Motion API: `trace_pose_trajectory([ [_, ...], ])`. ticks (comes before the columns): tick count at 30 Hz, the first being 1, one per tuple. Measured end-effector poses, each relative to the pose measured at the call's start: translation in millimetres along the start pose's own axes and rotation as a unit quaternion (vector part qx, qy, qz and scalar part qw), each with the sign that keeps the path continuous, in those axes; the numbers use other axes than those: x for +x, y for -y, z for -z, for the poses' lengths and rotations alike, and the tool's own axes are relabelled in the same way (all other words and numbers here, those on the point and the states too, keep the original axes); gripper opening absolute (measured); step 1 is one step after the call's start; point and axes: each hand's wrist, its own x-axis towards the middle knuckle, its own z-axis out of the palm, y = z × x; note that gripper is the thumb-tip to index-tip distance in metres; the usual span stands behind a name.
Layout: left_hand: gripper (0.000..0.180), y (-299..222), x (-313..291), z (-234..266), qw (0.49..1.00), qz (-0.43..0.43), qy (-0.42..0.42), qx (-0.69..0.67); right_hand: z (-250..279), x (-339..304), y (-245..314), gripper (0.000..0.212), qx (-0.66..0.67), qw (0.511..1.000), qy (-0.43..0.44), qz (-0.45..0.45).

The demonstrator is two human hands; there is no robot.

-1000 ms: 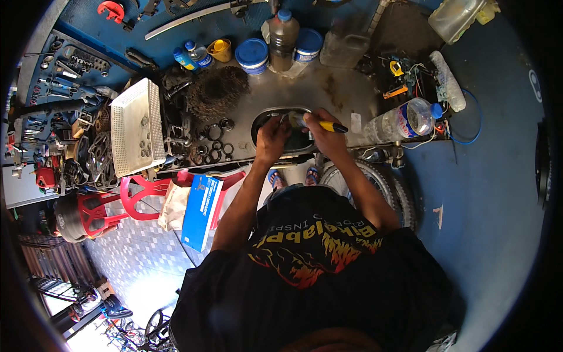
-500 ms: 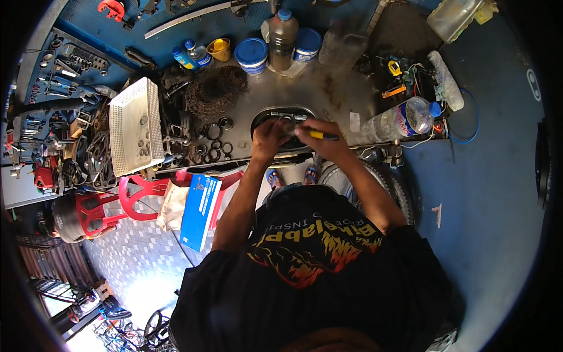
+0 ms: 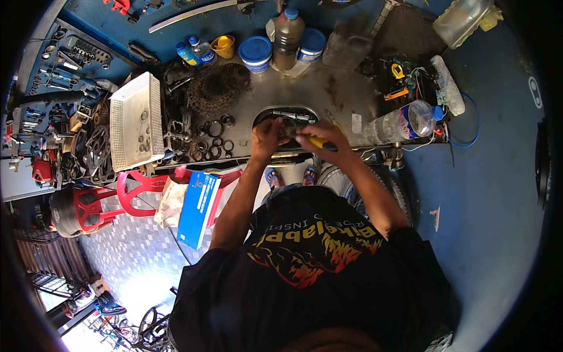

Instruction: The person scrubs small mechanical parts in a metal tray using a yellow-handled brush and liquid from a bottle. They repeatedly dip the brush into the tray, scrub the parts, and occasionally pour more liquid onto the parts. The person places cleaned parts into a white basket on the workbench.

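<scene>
My left hand (image 3: 268, 138) is closed, its fingertips pinching a small part too blurred to name. Close beside it, my right hand (image 3: 329, 142) grips a tool with a yellow-and-black handle (image 3: 317, 142); its tip points left towards the left fingertips and its kind is unclear. Both hands are above a dark, rounded tray (image 3: 255, 120) at the bench's near edge. Inside the tray lie shiny metal parts (image 3: 293, 115), partly covered by my hands.
Left of the tray are ring-shaped parts (image 3: 216, 129), a heap of greasy sprockets (image 3: 220, 88) and a white perforated basket (image 3: 119, 126). Blue-lidded tubs (image 3: 255, 58) and a dark bottle (image 3: 287, 44) stand behind. A clear bottle (image 3: 404, 123) lies at right.
The right hand and its tool have tilted slightly, and the black handle end now shows less. The left hand stays at nearly the same place. The whole view has shifted a little.
</scene>
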Motion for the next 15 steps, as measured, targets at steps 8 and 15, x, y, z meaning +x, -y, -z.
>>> trace_pose_trajectory([
  [8, 0.035, 2, 1, 2, 0.999, 0.043, 0.002, -0.01, 9, -2, -18, 0.017, -0.03, 0.999, -0.008, -0.039],
  [15, 0.03, 17, 8, 20, 0.995, -0.036, 0.095, -0.015, -7, -10, -27, 0.026, -0.135, 0.981, 0.029, -0.134],
])
